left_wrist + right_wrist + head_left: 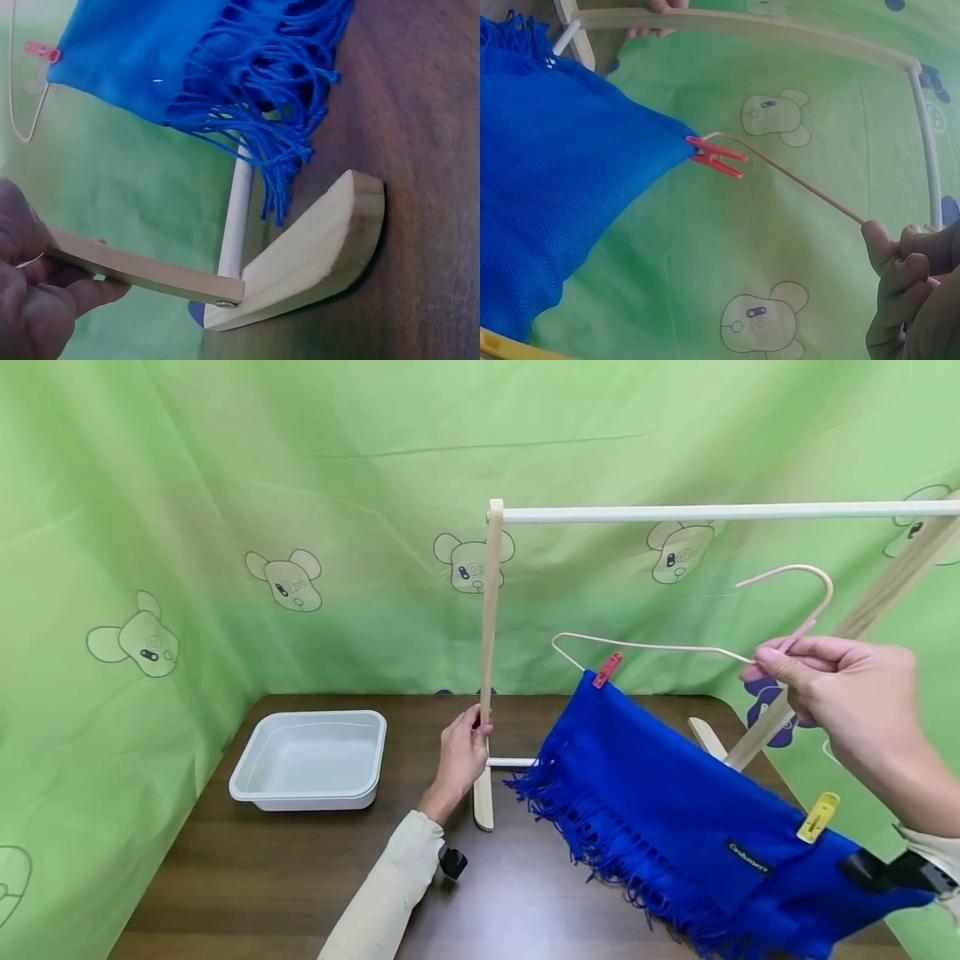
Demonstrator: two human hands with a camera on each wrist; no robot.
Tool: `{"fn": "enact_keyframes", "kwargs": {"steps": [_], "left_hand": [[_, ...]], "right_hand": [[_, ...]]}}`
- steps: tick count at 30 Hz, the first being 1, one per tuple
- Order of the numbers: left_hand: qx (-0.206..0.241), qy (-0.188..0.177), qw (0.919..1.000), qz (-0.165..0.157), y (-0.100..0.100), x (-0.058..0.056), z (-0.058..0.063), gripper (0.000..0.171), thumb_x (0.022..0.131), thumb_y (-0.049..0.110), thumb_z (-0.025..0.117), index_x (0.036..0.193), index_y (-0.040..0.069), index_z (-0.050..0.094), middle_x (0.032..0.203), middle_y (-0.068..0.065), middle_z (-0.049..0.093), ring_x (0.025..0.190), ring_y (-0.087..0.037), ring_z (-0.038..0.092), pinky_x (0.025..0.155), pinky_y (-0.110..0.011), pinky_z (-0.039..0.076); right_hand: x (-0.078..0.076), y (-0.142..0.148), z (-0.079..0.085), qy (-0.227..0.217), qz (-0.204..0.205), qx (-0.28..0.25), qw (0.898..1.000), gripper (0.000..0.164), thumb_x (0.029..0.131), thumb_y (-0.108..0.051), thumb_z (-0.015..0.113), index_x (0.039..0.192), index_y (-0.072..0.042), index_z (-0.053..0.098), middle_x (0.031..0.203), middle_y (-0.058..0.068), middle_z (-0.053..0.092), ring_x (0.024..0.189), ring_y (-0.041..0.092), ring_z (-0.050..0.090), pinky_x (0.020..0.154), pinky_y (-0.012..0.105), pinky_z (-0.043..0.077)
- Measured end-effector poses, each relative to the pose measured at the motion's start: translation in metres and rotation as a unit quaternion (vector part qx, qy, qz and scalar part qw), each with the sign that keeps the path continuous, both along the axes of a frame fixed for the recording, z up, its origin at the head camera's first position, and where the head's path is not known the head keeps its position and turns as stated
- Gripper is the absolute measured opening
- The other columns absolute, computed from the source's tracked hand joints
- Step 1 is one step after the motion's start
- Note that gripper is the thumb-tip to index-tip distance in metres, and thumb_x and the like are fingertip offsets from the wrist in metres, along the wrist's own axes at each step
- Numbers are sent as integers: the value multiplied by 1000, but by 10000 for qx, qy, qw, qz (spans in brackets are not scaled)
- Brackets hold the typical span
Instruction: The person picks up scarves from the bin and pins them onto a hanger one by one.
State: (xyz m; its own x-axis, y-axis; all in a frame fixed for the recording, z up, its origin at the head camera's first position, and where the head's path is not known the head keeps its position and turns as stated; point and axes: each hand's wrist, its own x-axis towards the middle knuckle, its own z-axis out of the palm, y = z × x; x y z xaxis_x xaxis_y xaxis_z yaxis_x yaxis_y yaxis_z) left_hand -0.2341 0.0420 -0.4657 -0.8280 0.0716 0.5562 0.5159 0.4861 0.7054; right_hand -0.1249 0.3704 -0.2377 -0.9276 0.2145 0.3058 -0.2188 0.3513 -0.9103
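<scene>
My right hand (855, 693) pinches a pink wire hanger (652, 647) at the base of its hook. From the hanger droops a blue fringed scarf (660, 793), held by a red clothespin (608, 670) at one end and a yellow clothespin (819, 817) at the other. My left hand (463, 756) grips the left wooden post (491, 610) of a rack; in the left wrist view its fingers (90, 294) wrap the post. The hanger's hook is below the rack's white top bar (712, 512), apart from it. The hanger's lower part is mostly behind the scarf.
A white plastic tub (307, 718) stands at the left of the brown table (300, 877). The rack's wooden foot (300, 259) and white lower bar (236, 217) are close to the scarf's fringe. A green curtain (375, 443) with bear-head drawings hangs behind.
</scene>
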Motion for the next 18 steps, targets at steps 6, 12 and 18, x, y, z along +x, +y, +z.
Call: {"fn": "enact_keyframes", "kwargs": {"steps": [6, 12, 18], "left_hand": [[80, 67, 9999, 49, 1, 3, -6, 17, 88, 6, 57, 103, 2, 63, 85, -8, 67, 78, -20, 66, 73, -28, 55], [107, 28, 9999, 2, -1, 4, -8, 15, 88, 5, 57, 102, 3, 64, 85, -7, 67, 78, -19, 66, 73, -27, 55], [112, 45, 9999, 35, 1, -1, 0, 14, 88, 7, 58, 101, 5, 64, 85, -6, 67, 80, -18, 67, 74, -28, 55]], "right_hand": [[-1, 0, 5, -421, -263, 715, 9962, 21, 82, -21, 69, 92, -3, 69, 66, -7, 71, 37, 22, 32, 36, 36, 19], [-2, 2, 6, -555, -428, 878, 9937, 22, 81, -24, 70, 92, -5, 69, 65, -10, 70, 36, 20, 31, 35, 36, 19], [-4, 5, 11, -360, -426, 911, 9943, 19, 81, -22, 69, 91, -6, 70, 65, -10, 70, 37, 21, 31, 37, 36, 19]]}}
